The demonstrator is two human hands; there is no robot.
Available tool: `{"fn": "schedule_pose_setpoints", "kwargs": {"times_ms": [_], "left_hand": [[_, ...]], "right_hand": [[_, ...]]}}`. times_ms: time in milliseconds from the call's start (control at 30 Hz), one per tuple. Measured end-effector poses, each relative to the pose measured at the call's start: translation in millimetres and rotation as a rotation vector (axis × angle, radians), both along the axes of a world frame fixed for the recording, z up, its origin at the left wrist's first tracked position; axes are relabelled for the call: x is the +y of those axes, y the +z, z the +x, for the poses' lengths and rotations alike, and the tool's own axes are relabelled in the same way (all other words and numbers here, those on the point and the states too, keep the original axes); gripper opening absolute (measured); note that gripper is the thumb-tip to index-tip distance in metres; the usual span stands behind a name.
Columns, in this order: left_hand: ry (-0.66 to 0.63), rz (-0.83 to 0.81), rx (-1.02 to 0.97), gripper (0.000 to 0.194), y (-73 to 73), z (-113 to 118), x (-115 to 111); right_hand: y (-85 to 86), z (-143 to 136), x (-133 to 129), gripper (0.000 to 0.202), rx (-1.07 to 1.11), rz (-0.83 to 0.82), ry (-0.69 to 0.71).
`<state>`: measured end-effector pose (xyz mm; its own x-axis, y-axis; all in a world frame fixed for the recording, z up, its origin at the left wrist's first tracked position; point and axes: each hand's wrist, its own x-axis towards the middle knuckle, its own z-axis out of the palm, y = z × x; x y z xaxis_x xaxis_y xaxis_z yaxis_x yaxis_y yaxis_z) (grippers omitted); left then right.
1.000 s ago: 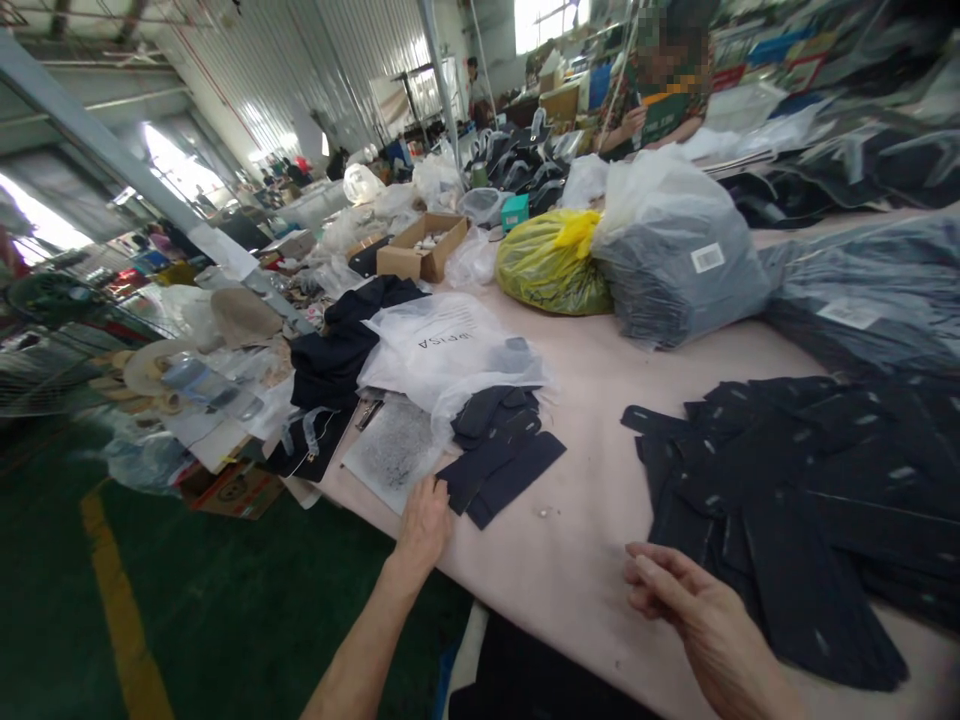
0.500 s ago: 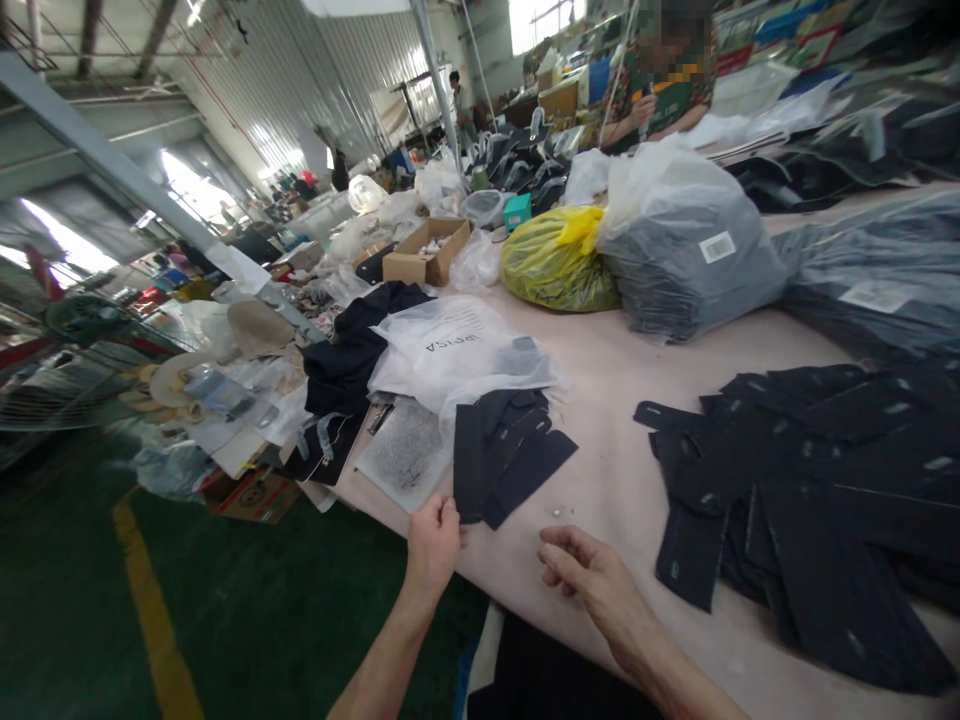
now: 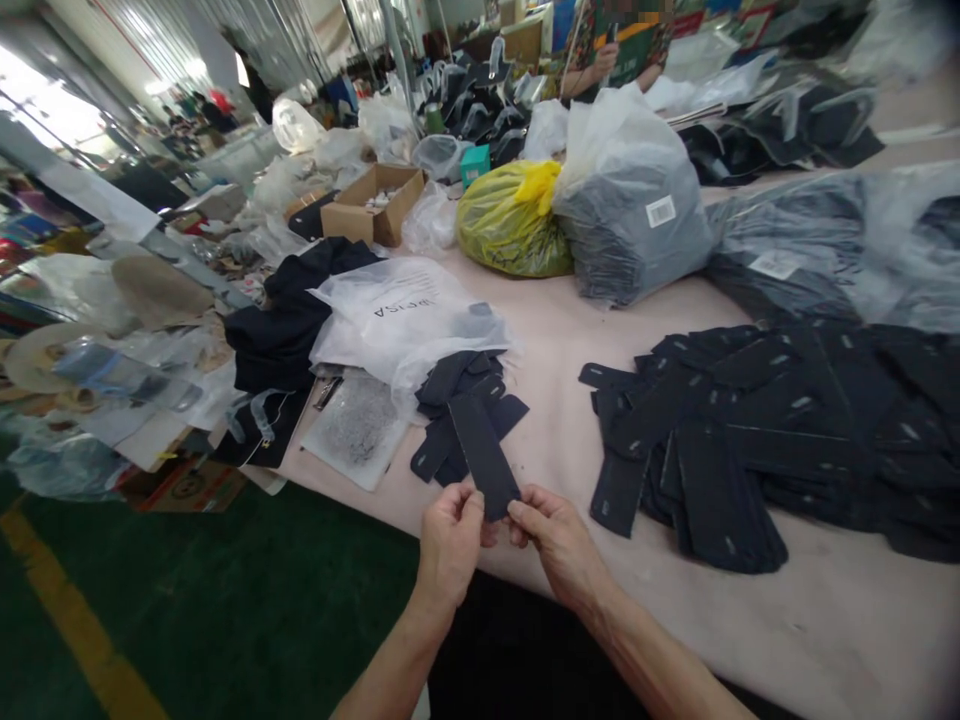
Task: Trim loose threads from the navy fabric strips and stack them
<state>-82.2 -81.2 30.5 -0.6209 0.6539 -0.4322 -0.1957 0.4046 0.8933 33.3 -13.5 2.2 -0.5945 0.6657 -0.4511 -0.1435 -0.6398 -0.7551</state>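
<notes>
A dark fabric strip [image 3: 484,455] is held at its near end between both hands, over the table's front edge. My left hand [image 3: 452,540] pinches its left corner, and my right hand [image 3: 559,540] pinches the right corner. Just beyond lies a small heap of similar dark pieces [image 3: 442,445], partly under a white printed plastic bag [image 3: 409,310]. Left of that heap is a clear flat sheet or bag with grey speckles [image 3: 356,425]. To the right spreads a large pile of dark strips [image 3: 705,440].
Farther back on the pink table [image 3: 547,350] stand a yellow bag [image 3: 514,225], a big bag of dark pieces [image 3: 634,200] and an open cardboard box [image 3: 375,205]. Across the table is a person [image 3: 626,55]. Clutter and a red box [image 3: 187,485] are at left.
My right hand has come in from the right and closed on the strip. The strip's near end now lies between both hands, apart from the heap. The view has shifted right and down.
</notes>
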Motion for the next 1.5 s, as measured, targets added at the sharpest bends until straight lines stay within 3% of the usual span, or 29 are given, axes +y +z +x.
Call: {"fn": "schedule_pose_setpoints", "kwargs": {"times_ms": [167,267,367,500,833,933,1000,1067,1167,1267,1400,1500], "left_hand": [[-0.058,-0.019,0.212,0.035,5.3,-2,5],[-0.066,0.088,0.716,0.029,9.3,-2,3],[-0.289,0.221,1.083,0.013,11.5,-1,0],[-0.535,0.236,1.085,0.016,10.0,-1,-1],[-0.730,0.280,1.120,0.019,16.4,0,-1],[-0.644,0.244,1.154,0.018,9.1,3,2],[-0.455,0.160,1.095,0.016,1.7,-4,7],[-0.189,0.046,0.894,0.013,-4.8,-19,15],[0.135,0.036,0.363,0.012,-8.6,-47,23],[0.233,0.173,-0.020,0.023,-5.9,-61,21],[0.309,0.197,-0.105,0.019,-3.9,-62,12],[0.255,0.150,-0.144,0.017,-7.7,-61,10]], "right_hand": [[-0.1,6,2,0.024,0.014,-0.014,-0.006],[1.1,8,0,0.024,0.016,0.014,0.015],[1.5,10,-3,0.024,0.035,0.053,0.030],[-0.1,13,-4,0.024,0.022,0.117,0.046],[8.9,20,1,0.023,-0.100,0.337,0.130],[9.8,20,0,0.023,-0.132,0.375,0.145],[9.4,21,-1,0.022,-0.132,0.343,0.138],[8.5,24,-3,0.022,-0.108,0.279,0.130],[5.6,31,-5,0.022,-0.049,0.189,0.122],[0.4,41,-5,0.024,-0.012,0.142,0.131],[-10.9,53,-3,0.026,-0.012,0.105,0.176],[-20.2,61,-6,0.029,-0.030,0.096,0.219]]}}
